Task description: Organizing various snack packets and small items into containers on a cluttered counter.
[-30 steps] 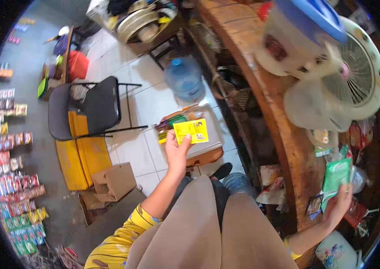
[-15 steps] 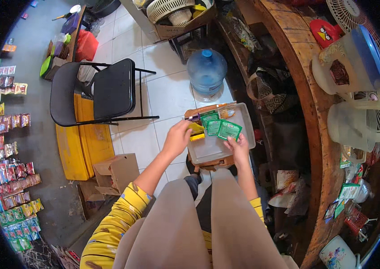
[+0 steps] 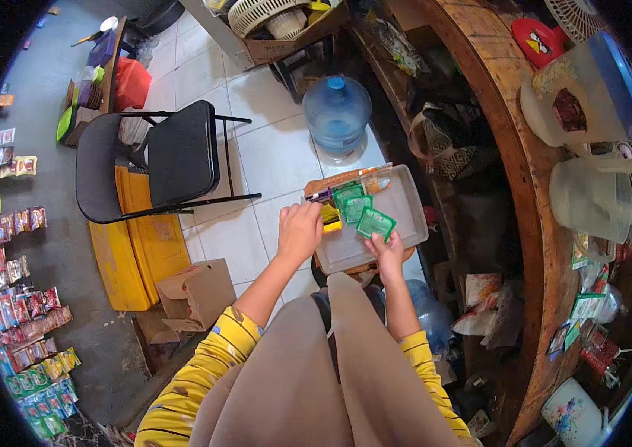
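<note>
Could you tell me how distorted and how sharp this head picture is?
Head view: strong fisheye bending, so the curved brown wooden counter bows and a black rim rings the frame; even daylight, little glare; the small green foil sachet in the right hand looks reasonably sharp.

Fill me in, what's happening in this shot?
A person in yellow sleeves stands over a shallow grey tray on a low stand. The right hand holds a small green sachet over the tray; the left hand rests at the tray's left edge by a yellow packet. Two more green sachets lie in the tray. A black folding chair and a blue water jug stand on the tiled floor beyond.
</note>
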